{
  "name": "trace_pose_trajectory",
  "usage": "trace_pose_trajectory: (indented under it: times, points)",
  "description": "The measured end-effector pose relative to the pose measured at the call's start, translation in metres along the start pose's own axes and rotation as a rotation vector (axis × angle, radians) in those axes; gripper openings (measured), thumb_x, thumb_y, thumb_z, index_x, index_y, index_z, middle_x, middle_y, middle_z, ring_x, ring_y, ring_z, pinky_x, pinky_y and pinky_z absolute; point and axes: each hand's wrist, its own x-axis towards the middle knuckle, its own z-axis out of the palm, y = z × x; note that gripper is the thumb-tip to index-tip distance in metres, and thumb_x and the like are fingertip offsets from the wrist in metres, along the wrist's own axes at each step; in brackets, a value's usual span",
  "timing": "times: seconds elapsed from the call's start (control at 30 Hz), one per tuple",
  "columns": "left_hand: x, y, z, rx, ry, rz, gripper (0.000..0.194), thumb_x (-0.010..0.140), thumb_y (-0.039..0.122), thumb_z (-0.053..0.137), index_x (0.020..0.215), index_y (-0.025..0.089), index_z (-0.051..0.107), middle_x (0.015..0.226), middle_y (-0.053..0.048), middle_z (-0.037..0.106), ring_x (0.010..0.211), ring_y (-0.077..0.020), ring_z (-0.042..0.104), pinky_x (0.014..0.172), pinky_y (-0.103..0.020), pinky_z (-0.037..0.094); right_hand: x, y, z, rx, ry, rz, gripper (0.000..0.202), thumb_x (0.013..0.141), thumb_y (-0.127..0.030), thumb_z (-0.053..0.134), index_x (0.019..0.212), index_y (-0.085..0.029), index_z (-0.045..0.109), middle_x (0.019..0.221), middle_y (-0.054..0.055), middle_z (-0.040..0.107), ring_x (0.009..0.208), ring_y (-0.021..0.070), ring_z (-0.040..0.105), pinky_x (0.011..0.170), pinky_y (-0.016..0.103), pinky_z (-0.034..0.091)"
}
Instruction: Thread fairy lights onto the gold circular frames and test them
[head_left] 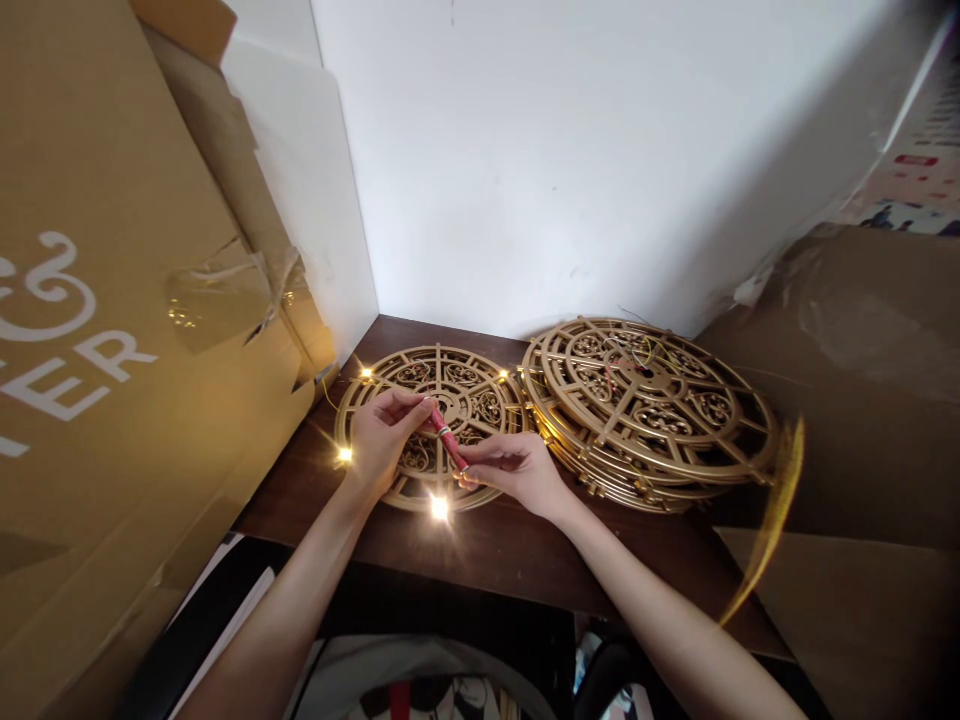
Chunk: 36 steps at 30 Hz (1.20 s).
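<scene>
My left hand (388, 432) pinches the upper end of two slim red batteries (448, 438) that look joined end to end, with a silvery band at the middle. My right hand (517, 470) pinches their lower end between thumb and fingers. The batteries are held slantwise over a round gold openwork disc (420, 362) with scroll patterns, lying flat on a dark brown wooden table (450, 545). Several small lights glow around its rim, the brightest light (439, 508) at the near edge. Whether wires touch the battery ends is hidden by my fingertips.
A stack of similar gold discs (649, 415) stands to the right, thin wires on top. A large cardboard box (112, 300) rises at left, more cardboard (847, 370) at right. A white wall (555, 170) is behind. A yellow strip (776, 520) hangs at the table's right.
</scene>
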Motion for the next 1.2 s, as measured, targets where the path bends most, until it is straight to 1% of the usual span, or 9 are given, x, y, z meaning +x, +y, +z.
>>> trace_pose_trajectory:
  times: [0.67,0.73,0.8,0.87,0.93,1.03,1.1,1.17,1.2]
  points:
    - [0.0,0.0,0.0,-0.041,-0.012,-0.007,0.028,0.066,0.029,0.081,0.076,0.011,0.062,0.071,-0.003,0.069,0.061,-0.0119,0.064,0.06,-0.024,0.055,0.0,-0.003,0.002,0.081,-0.011,0.03,0.022,0.07,-0.022,0.079,0.092,-0.024,0.077,0.087,0.002,0.076,0.074,0.0147,0.072,0.071,0.028,0.06]
    - [0.0,0.003,0.0,-0.089,0.008,-0.015,0.032,0.063,0.028,0.082,0.081,0.012,0.06,0.073,-0.003,0.069,0.061,-0.0116,0.065,0.059,-0.024,0.055,0.0,-0.004,0.002,0.115,-0.03,0.046,0.023,0.073,-0.023,0.078,0.096,-0.023,0.076,0.085,0.002,0.076,0.072,0.015,0.072,0.068,0.027,0.06]
    - [0.0,0.007,0.0,-0.157,0.034,-0.033,0.043,0.059,0.025,0.084,0.092,0.014,0.057,0.073,-0.001,0.069,0.061,-0.0118,0.065,0.058,-0.023,0.055,-0.002,-0.006,0.001,0.133,-0.055,0.038,0.025,0.077,-0.025,0.074,0.102,-0.023,0.074,0.084,0.002,0.075,0.07,0.015,0.072,0.066,0.027,0.06]
    - [0.001,0.01,-0.001,-0.226,0.06,-0.054,0.056,0.057,0.021,0.085,0.102,0.016,0.053,0.073,0.001,0.07,0.061,-0.0121,0.066,0.057,-0.023,0.056,-0.003,-0.01,-0.001,0.078,-0.054,-0.02,0.027,0.081,-0.025,0.07,0.108,-0.024,0.072,0.089,0.003,0.075,0.074,0.0154,0.072,0.069,0.028,0.059]
    - [0.002,0.012,-0.004,-0.282,0.082,-0.073,0.06,0.057,0.019,0.085,0.106,0.017,0.05,0.074,0.001,0.07,0.061,-0.0119,0.067,0.057,-0.022,0.056,-0.002,-0.019,-0.003,-0.068,0.0,-0.121,0.028,0.083,-0.023,0.068,0.11,-0.023,0.07,0.095,0.004,0.075,0.079,0.016,0.071,0.075,0.03,0.059]
    - [0.006,0.009,-0.011,-0.365,0.11,-0.096,0.059,0.06,0.016,0.084,0.108,0.017,0.05,0.075,-0.001,0.071,0.06,-0.0118,0.067,0.057,-0.021,0.057,0.002,-0.045,-0.002,-0.308,0.192,-0.292,0.025,0.086,-0.02,0.063,0.11,-0.023,0.07,0.102,0.006,0.074,0.08,0.0157,0.07,0.075,0.03,0.058]
    - [0.008,0.008,-0.015,-0.421,0.124,-0.11,0.053,0.065,0.013,0.08,0.109,0.016,0.052,0.073,-0.001,0.071,0.057,-0.0107,0.066,0.055,-0.019,0.056,-0.001,-0.069,0.007,-0.397,0.311,-0.381,0.024,0.089,-0.018,0.058,0.11,-0.024,0.07,0.102,0.006,0.073,0.082,0.0153,0.07,0.072,0.028,0.057]
    - [0.01,0.009,-0.018,-0.479,0.143,-0.13,0.041,0.072,0.009,0.074,0.108,0.016,0.054,0.07,0.001,0.069,0.053,-0.0082,0.064,0.052,-0.015,0.054,-0.016,-0.088,0.024,-0.428,0.302,-0.473,0.024,0.091,-0.018,0.056,0.11,-0.024,0.069,0.099,0.004,0.073,0.086,0.0154,0.07,0.075,0.028,0.058]
    - [0.01,0.011,-0.019,-0.509,0.157,-0.146,0.034,0.076,0.007,0.07,0.106,0.016,0.055,0.068,0.002,0.068,0.05,-0.0067,0.062,0.051,-0.013,0.053,-0.03,-0.093,0.036,-0.443,0.226,-0.497,0.023,0.092,-0.019,0.056,0.11,-0.025,0.069,0.097,0.003,0.074,0.087,0.0153,0.07,0.077,0.028,0.058]
